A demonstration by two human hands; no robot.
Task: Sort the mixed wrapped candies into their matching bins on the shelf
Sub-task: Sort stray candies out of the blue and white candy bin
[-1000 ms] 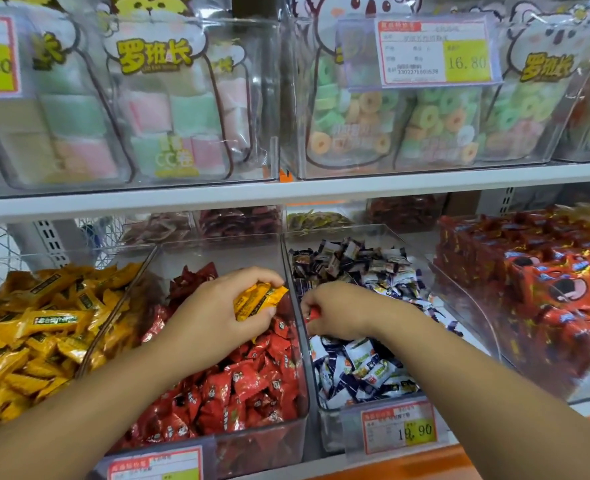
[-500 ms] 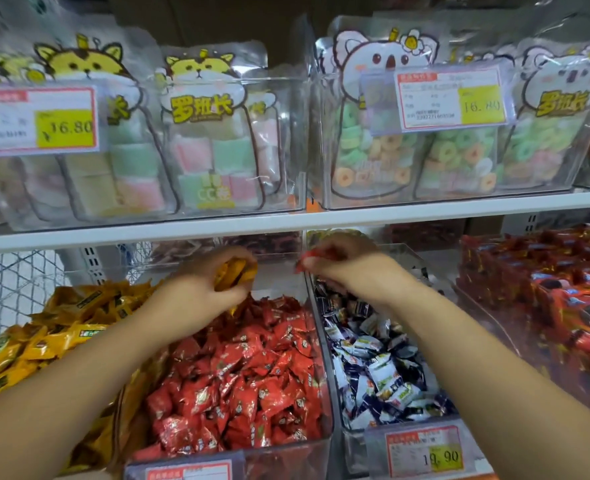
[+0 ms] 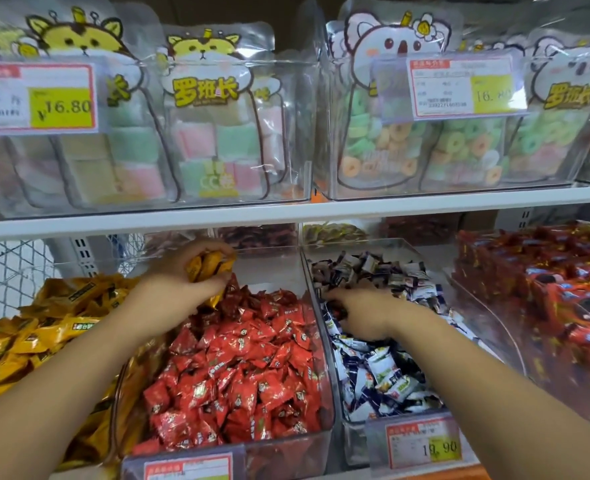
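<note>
Three clear bins stand side by side on the lower shelf: yellow candies (image 3: 40, 327), red candies (image 3: 245, 362) and blue-and-white candies (image 3: 387, 375). My left hand (image 3: 179, 282) hovers over the back of the red bin (image 3: 286, 452) and grips a small bunch of yellow wrapped candies (image 3: 210, 266). My right hand (image 3: 362, 311) is down in the blue-and-white bin (image 3: 355, 441), knuckles up, with its fingers curled into the pile. What the fingertips touch or hold is hidden.
A bin of larger red packets (image 3: 549, 299) stands at the right. The white shelf board (image 3: 286, 213) hangs close above my hands and carries bagged sweets in clear boxes. Price tags (image 3: 421, 445) are clipped to the bin fronts. Wire mesh (image 3: 9, 271) is at far left.
My right hand, which pinched a red candy up near the shelf board, has dropped into the blue-and-white bin; the red candy is no longer seen. My left hand still grips the yellow candies.
</note>
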